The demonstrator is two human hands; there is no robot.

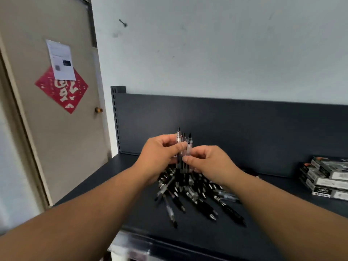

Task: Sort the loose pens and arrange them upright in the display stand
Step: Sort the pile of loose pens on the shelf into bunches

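Two hands: they meet at the centre of the frame, both on one bundle of pens [181, 146], with the forearms coming in from the lower corners.
Left hand [160, 157]: fingers and thumb are curled round the bundle, gripping it from the left at about its middle.
Right hand [209, 162]: fingers are bent, with thumb and forefinger pinching pens at the bundle's right edge; how many it holds I cannot tell.
Bundle: clear barrels with dark parts, held roughly upright, the top ends poking above the fingers and the lower ends hidden behind the hands.
Pile of loose pens [190, 194]: lies just below the hands, a tangle of black-and-clear pens crossing one another, several fanning toward the lower edge.
Shelf [131, 194]: dark and flat, it carries the pile; a dark back panel [244, 129] rises behind it.
Boxes [327, 178]: a stack at the right edge of the frame, on the same shelf, well apart from the pile.
Door [56, 138]: beige, at the left of the frame, with a red diamond decoration [62, 93], a white sheet [61, 60] overlapping its top corner, and a brass knob [98, 110].
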